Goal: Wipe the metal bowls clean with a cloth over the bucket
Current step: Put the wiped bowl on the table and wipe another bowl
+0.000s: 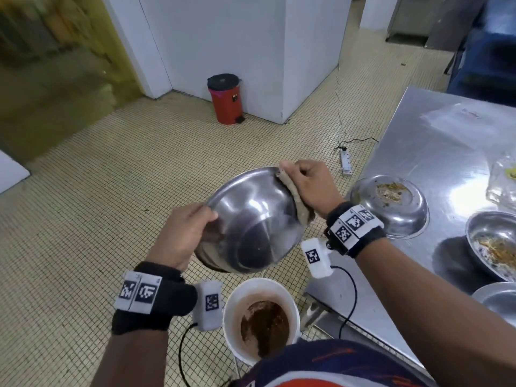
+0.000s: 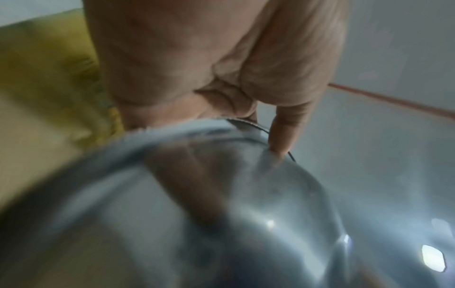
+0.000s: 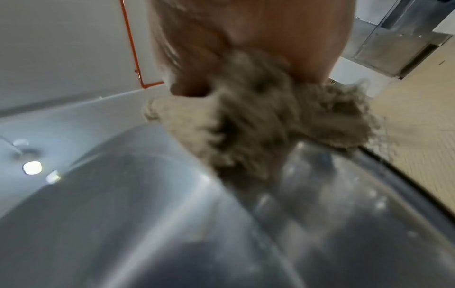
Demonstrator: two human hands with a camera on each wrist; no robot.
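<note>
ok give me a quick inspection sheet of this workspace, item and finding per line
surface: steel table, smeared, at the right
job's things: metal bowl held tilted above the white bucket of brown waste; cloth on its rim
clutter: two dirty bowls with food scraps, part of another bowl, plastic bag
hands: left hand grips the bowl's rim; right hand presses the cloth to it
cables: power strip and cord on the floor; wrist camera leads
surroundings: tiled floor, red pedal bin by a white wall
</note>
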